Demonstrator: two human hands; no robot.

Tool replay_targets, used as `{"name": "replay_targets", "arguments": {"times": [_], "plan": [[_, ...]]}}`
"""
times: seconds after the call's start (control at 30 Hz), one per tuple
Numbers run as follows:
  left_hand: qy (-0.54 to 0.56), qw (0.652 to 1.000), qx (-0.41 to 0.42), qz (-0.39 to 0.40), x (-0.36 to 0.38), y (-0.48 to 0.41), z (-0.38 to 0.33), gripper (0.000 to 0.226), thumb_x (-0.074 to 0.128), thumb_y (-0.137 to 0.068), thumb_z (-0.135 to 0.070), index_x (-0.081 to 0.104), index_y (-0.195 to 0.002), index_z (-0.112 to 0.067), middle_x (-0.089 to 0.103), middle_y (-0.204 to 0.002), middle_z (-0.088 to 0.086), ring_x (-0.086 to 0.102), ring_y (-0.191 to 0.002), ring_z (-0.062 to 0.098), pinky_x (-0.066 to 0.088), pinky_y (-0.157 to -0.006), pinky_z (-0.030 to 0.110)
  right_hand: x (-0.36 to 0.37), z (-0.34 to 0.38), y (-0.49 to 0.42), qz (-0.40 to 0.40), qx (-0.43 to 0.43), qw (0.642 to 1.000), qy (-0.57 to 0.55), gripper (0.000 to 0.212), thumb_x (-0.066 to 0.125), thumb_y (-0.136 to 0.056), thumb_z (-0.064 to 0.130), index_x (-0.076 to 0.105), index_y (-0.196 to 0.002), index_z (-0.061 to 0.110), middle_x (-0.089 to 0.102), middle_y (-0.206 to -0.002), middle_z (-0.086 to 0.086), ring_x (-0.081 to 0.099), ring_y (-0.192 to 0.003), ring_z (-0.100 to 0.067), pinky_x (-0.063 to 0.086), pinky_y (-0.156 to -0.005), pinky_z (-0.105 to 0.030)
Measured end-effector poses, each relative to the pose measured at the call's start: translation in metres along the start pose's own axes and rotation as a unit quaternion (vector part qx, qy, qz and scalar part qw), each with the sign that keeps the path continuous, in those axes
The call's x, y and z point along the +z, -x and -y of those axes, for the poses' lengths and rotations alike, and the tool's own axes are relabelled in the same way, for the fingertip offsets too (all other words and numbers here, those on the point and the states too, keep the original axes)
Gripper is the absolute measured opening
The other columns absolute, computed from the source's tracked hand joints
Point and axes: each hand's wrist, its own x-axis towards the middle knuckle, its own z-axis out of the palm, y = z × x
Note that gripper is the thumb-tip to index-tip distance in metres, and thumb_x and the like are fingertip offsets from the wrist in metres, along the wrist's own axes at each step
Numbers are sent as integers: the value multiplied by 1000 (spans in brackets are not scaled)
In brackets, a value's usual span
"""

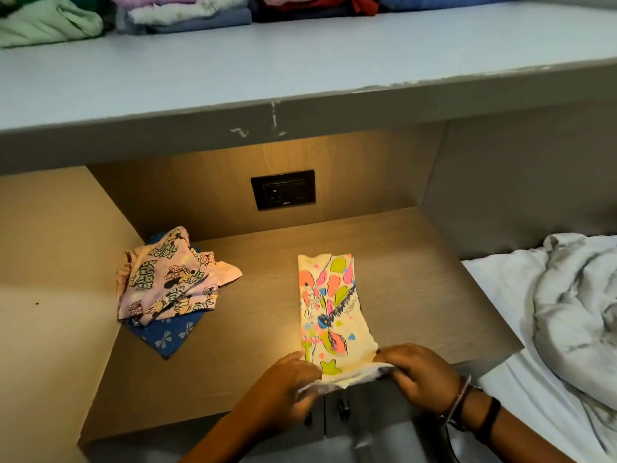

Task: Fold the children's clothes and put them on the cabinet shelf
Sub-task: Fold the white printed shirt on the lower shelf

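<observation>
Two hands are gripping the near end of a cream shirt [329, 309] that is lying as a long narrow strip on the wooden counter [417, 295], its length running away from the person. The soft, thin cloth is printed with bright pink, lime and blue blobs and black scribbled lines. The left hand [283, 392] is pinching the near left corner, thumb on top and fingers curled under the fabric. The right hand [417, 375] is closed over the near right corner, knuckles up, with the hem bunching into small wrinkles between the two hands right at the counter's front edge. Dark and beaded bands [474, 406] are circling the right wrist.

Off to the left, well apart from the shirt, a loosely crumpled pink garment [167, 282] with a cartoon mouse print is sitting on top of a flat blue cloth [167, 339] patterned with pale bows; a pointed corner of the blue cloth is sticking out toward the person.

A black rectangular wall socket [283, 189] is sitting in the wood-grain back panel, lit from above by warm light. Above it, a smooth pale grey shelf [233, 71] with a chipped front edge is carrying folded clothes [187, 11] along its back, in green, white, blue, red and pink. At the far right, a rumpled white blanket [567, 305] is lying on a bed beside the counter.
</observation>
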Motion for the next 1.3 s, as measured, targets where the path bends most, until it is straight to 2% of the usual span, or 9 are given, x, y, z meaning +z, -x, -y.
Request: {"name": "replay_targets", "arguments": {"times": [0.1,0.23,0.43,0.57,0.73,0.9,1.07,1.17,1.3], "plan": [[193,975,-104,20,-26,-3,-8,37,60,-89,-46,70,-96,-11,72,-95,9,66,-84,22,51,-69,28,-16,6,-16,27,91,985,-147,11,62,-89,23,73,-92,21,71,-80,15,63,-71,0,51,-64,-23],[341,920,-191,4,-58,-32,3,14,67,-91,-21,68,-95,-8,75,-96,7,73,-88,17,59,-73,24,-24,5,-52,24,189,959,-207,17,70,-87,22,66,-71,28,65,-65,15,59,-62,0,49,-60,-21],[205,931,-290,-83,-51,-72,18,49,69,-90,-26,49,-134,-15,57,-133,6,59,-117,22,53,-89,34,-2,-4,-89,32,310,950,4,43,63,-86,44,55,-122,22,62,-116,4,60,-103,-19,54,-83,-34],[-23,984,-105,-144,-34,-46,24,64,55,-88,-56,39,-145,-31,36,-155,-8,27,-143,9,22,-120,45,6,8,-67,-115,146,967,175,47,60,-85,49,57,-122,21,62,-123,-4,57,-111,-23,51,-90,-39],[-193,976,50,86,1,-9,38,86,36,-84,-78,6,-154,-38,-14,-159,-16,-21,-144,6,-22,-113,37,28,30,-34,100,-71,946,300,78,34,-81,79,52,-136,26,50,-146,-3,50,-132,-24,45,-103,-52],[-187,980,18,60,14,2,48,69,42,-95,-56,14,-154,-35,-7,-159,-16,-7,-147,7,-12,-116,34,34,29,-24,124,-85,947,285,67,81,-60,52,66,-122,30,64,-131,6,62,-118,-15,52,-94,-33],[-131,990,39,15,7,5,36,47,42,-93,-50,57,-132,-27,50,-147,-7,41,-138,10,15,-121,33,23,34,-28,86,-105,974,182,33,84,-64,29,75,-96,29,75,-105,9,71,-97,-12,59,-81,-27],[39,998,-39,14,-6,8,20,38,47,-90,-52,64,-114,-27,66,-119,-10,58,-109,3,49,-99,30,6,39,-39,182,16,983,27,22,55,-89,32,67,-106,24,71,-106,5,65,-95,-12,53,-82,-26],[346,925,-151,36,-42,-7,15,9,58,-97,-24,66,-94,-20,72,-97,0,70,-85,8,55,-75,20,-13,33,-67,176,91,969,-148,16,61,-91,31,64,-85,17,64,-79,5,55,-66,-5,47,-63,-23]]}}
